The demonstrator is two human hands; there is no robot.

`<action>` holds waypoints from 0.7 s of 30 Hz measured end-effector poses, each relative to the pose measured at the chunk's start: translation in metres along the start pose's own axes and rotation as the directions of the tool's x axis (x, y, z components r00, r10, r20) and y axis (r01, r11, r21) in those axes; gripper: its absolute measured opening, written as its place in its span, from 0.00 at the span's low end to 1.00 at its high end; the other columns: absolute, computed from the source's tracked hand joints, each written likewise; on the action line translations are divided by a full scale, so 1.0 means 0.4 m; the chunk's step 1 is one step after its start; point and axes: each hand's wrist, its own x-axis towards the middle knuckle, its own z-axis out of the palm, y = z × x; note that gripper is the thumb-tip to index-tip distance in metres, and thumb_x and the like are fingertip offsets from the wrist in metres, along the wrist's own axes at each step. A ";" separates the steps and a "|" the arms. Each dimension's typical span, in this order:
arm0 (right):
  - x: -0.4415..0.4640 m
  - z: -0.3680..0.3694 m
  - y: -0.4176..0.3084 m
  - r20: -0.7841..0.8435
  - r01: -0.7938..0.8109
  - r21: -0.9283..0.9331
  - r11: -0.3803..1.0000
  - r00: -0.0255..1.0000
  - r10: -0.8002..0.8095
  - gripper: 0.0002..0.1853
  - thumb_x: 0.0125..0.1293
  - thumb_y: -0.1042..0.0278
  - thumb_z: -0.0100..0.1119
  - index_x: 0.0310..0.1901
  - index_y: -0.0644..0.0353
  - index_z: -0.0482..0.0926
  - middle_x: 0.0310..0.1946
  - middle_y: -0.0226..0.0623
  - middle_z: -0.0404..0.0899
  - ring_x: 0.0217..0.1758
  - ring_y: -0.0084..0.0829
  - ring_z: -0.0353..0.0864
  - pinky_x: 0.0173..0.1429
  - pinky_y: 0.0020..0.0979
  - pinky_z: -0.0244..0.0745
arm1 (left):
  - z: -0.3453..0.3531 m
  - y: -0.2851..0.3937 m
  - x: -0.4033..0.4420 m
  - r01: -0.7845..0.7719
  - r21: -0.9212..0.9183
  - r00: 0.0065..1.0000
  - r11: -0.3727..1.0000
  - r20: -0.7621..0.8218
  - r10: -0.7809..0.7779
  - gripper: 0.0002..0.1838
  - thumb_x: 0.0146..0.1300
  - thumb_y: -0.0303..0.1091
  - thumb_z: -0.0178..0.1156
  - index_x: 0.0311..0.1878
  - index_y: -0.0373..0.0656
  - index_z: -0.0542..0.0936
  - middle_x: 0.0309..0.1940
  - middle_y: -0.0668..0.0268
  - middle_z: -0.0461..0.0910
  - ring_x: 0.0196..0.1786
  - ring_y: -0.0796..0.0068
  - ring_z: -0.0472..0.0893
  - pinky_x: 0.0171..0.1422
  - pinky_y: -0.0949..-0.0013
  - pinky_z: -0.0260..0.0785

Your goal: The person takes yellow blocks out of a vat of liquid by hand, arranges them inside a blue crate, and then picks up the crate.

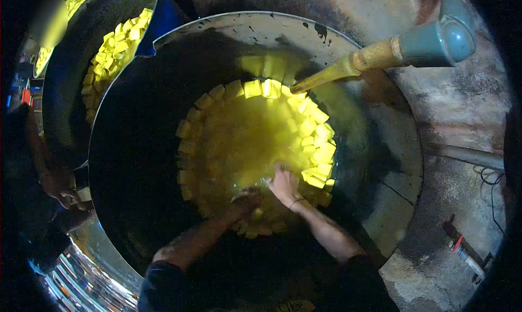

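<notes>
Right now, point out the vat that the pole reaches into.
The central vat, with the left hand and right hand in it: the pole slants in from upper right, clear of the vat at upper left.

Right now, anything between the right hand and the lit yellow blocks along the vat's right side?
Nothing solid visible: only cloudy liquid separates the right hand from the yellow blocks. The pole slants in at the far side, clear of that gap. Below the surface, I can't tell.
</notes>
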 end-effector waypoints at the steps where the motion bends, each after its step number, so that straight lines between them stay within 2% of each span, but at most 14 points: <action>1: 0.011 0.009 0.006 0.005 -0.003 0.001 1.000 1.000 0.003 0.30 0.62 0.55 0.56 0.64 0.57 0.65 0.42 0.51 0.78 0.44 0.45 0.80 0.51 0.50 0.72 | -0.128 0.023 0.001 0.074 0.047 0.989 0.996 0.126 -0.079 0.17 0.67 0.40 0.46 0.56 0.48 0.74 0.64 0.58 0.66 0.67 0.55 0.63 0.67 0.46 0.58; 3: 0.067 0.058 0.031 -0.520 0.111 -0.316 0.942 0.810 -0.269 0.28 0.56 0.62 0.64 0.58 0.61 0.68 0.43 0.56 0.75 0.51 0.46 0.75 0.52 0.52 0.73 | -0.234 0.029 0.037 0.162 0.169 0.964 0.972 0.183 -0.193 0.18 0.68 0.40 0.46 0.57 0.48 0.73 0.65 0.58 0.64 0.68 0.53 0.62 0.66 0.44 0.58; 5: 0.182 0.104 0.067 -0.600 0.134 -0.471 0.872 0.675 -0.428 0.28 0.55 0.66 0.65 0.57 0.64 0.68 0.38 0.51 0.78 0.47 0.45 0.77 0.53 0.50 0.74 | -0.112 -0.039 0.122 0.234 0.287 0.963 0.929 0.064 -0.263 0.18 0.69 0.41 0.45 0.57 0.47 0.73 0.66 0.57 0.62 0.69 0.53 0.60 0.67 0.45 0.58; 6: 0.236 0.076 0.060 -0.225 0.157 -0.210 0.965 0.953 -0.204 0.31 0.54 0.71 0.63 0.61 0.61 0.66 0.47 0.54 0.74 0.56 0.48 0.72 0.62 0.50 0.66 | -0.125 -0.045 0.129 0.273 0.341 0.957 0.900 0.002 -0.291 0.18 0.69 0.41 0.44 0.58 0.46 0.73 0.66 0.57 0.61 0.69 0.53 0.59 0.67 0.46 0.57; 7: 0.233 0.081 0.068 -0.212 0.212 -0.145 0.967 0.948 -0.239 0.29 0.53 0.70 0.64 0.58 0.63 0.69 0.46 0.52 0.75 0.55 0.47 0.73 0.63 0.48 0.67 | -0.136 -0.050 0.135 0.316 0.388 0.946 0.866 -0.060 -0.319 0.19 0.69 0.41 0.44 0.58 0.45 0.73 0.67 0.56 0.60 0.70 0.53 0.58 0.68 0.46 0.57; 9: 0.234 0.062 0.074 -0.195 0.268 -0.089 0.959 0.940 -0.280 0.26 0.53 0.70 0.65 0.55 0.64 0.71 0.45 0.49 0.76 0.54 0.46 0.74 0.65 0.45 0.68 | -0.179 -0.044 0.149 0.327 0.223 0.938 0.918 0.045 -0.345 0.21 0.71 0.41 0.41 0.61 0.43 0.69 0.69 0.54 0.56 0.69 0.54 0.58 0.65 0.47 0.60; 11: 0.250 -0.019 0.047 -0.346 0.501 0.211 0.839 0.841 -0.415 0.25 0.52 0.70 0.65 0.54 0.63 0.72 0.42 0.47 0.77 0.51 0.43 0.76 0.60 0.40 0.72 | -0.104 -0.082 0.175 0.281 0.305 0.954 0.910 0.013 -0.299 0.22 0.71 0.41 0.40 0.63 0.42 0.68 0.69 0.56 0.58 0.67 0.58 0.63 0.60 0.50 0.65; 12: 0.255 -0.084 0.013 -0.231 0.507 0.129 0.852 0.851 -0.471 0.22 0.50 0.71 0.66 0.49 0.63 0.75 0.43 0.48 0.77 0.46 0.43 0.78 0.54 0.39 0.75 | -0.040 -0.117 0.217 0.406 -0.072 0.906 0.911 0.160 -0.391 0.22 0.71 0.41 0.40 0.61 0.41 0.70 0.67 0.56 0.61 0.65 0.60 0.66 0.59 0.53 0.67; 14: 0.246 -0.181 -0.092 -0.124 0.459 0.053 0.887 0.884 -0.450 0.18 0.50 0.69 0.66 0.45 0.62 0.77 0.43 0.50 0.77 0.43 0.44 0.79 0.51 0.40 0.76 | -0.016 -0.155 0.230 0.518 -0.412 0.852 0.750 0.324 -0.410 0.22 0.70 0.42 0.41 0.60 0.41 0.71 0.66 0.56 0.65 0.62 0.61 0.69 0.57 0.55 0.69; 15: 0.246 -0.189 -0.138 -0.020 0.409 -0.020 0.912 0.912 -0.409 0.15 0.51 0.68 0.66 0.41 0.62 0.79 0.43 0.51 0.76 0.39 0.46 0.80 0.49 0.41 0.77 | -0.031 -0.170 0.212 0.395 -0.445 0.916 0.804 0.251 -0.312 0.22 0.69 0.43 0.43 0.59 0.41 0.72 0.63 0.56 0.68 0.61 0.60 0.70 0.57 0.56 0.69; 16: 0.273 -0.143 -0.164 -0.173 0.488 -0.076 0.870 0.853 -0.493 0.11 0.53 0.63 0.64 0.33 0.61 0.80 0.37 0.51 0.78 0.33 0.46 0.81 0.44 0.43 0.79 | -0.056 -0.180 0.183 0.269 -0.468 0.962 0.842 0.179 -0.208 0.22 0.67 0.44 0.45 0.58 0.41 0.73 0.61 0.56 0.70 0.60 0.60 0.71 0.58 0.57 0.69; 19: 0.341 -0.027 -0.235 -0.187 0.461 -0.305 0.834 0.829 -0.527 0.09 0.58 0.63 0.58 0.33 0.61 0.80 0.30 0.50 0.78 0.33 0.45 0.81 0.43 0.44 0.78 | -0.169 -0.190 0.083 -0.130 -0.471 0.991 0.872 -0.044 0.124 0.23 0.63 0.47 0.51 0.55 0.41 0.76 0.54 0.55 0.76 0.58 0.59 0.73 0.60 0.60 0.69; 20: 0.375 0.012 -0.244 -0.181 0.434 -0.272 0.859 0.853 -0.489 0.08 0.58 0.70 0.55 0.37 0.62 0.80 0.35 0.52 0.79 0.39 0.47 0.82 0.46 0.45 0.78 | -0.288 -0.142 0.022 0.083 -0.548 0.993 0.832 -0.028 -0.118 0.22 0.62 0.44 0.53 0.55 0.42 0.76 0.56 0.56 0.75 0.59 0.61 0.72 0.64 0.61 0.67; 21: 0.373 0.012 -0.252 -0.186 0.441 -0.269 0.856 0.849 -0.495 0.08 0.58 0.70 0.55 0.37 0.62 0.80 0.35 0.52 0.79 0.39 0.47 0.82 0.46 0.45 0.78 | -0.280 -0.163 0.018 0.089 -0.542 0.992 0.835 -0.029 -0.125 0.22 0.62 0.44 0.53 0.55 0.42 0.76 0.56 0.56 0.75 0.59 0.61 0.72 0.64 0.61 0.67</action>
